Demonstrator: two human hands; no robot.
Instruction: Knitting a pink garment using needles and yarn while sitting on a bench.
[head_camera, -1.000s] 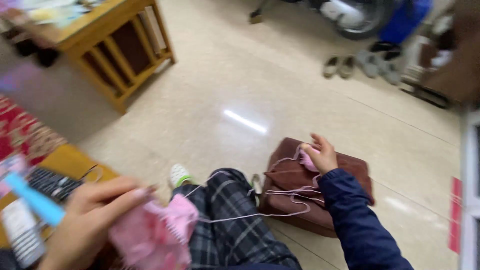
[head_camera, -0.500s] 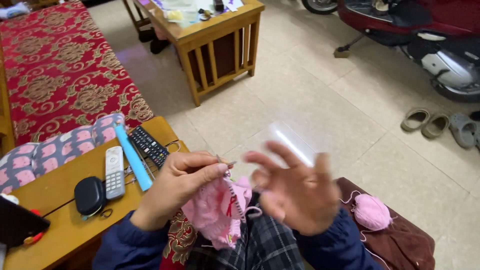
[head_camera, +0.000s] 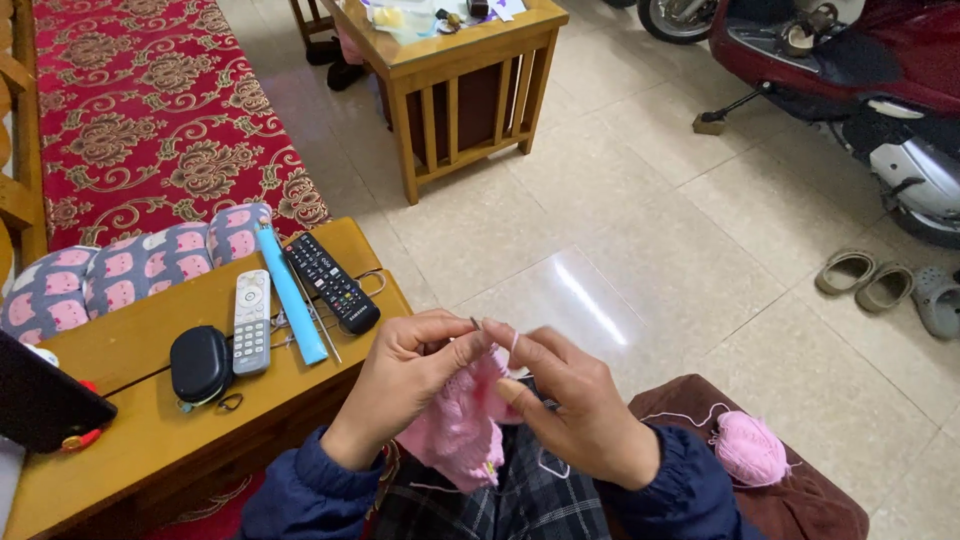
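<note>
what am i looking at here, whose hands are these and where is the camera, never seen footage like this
There is no machine here. The picture comes from a camera worn on a person's head, looking down at their own two bare hands, so you see the scene as they do.

The left hand and the right hand meet over a piece of pink knitting in the lap, and both grip it. A thin needle tip shows between the fingers. A strand of yarn runs to a pink yarn ball resting on a brown bag on the right.

On the left stands a wooden side table with a white remote, a black remote, a blue tube and a small black case. Beyond are a red patterned couch, a tiled floor and a parked scooter.
</note>
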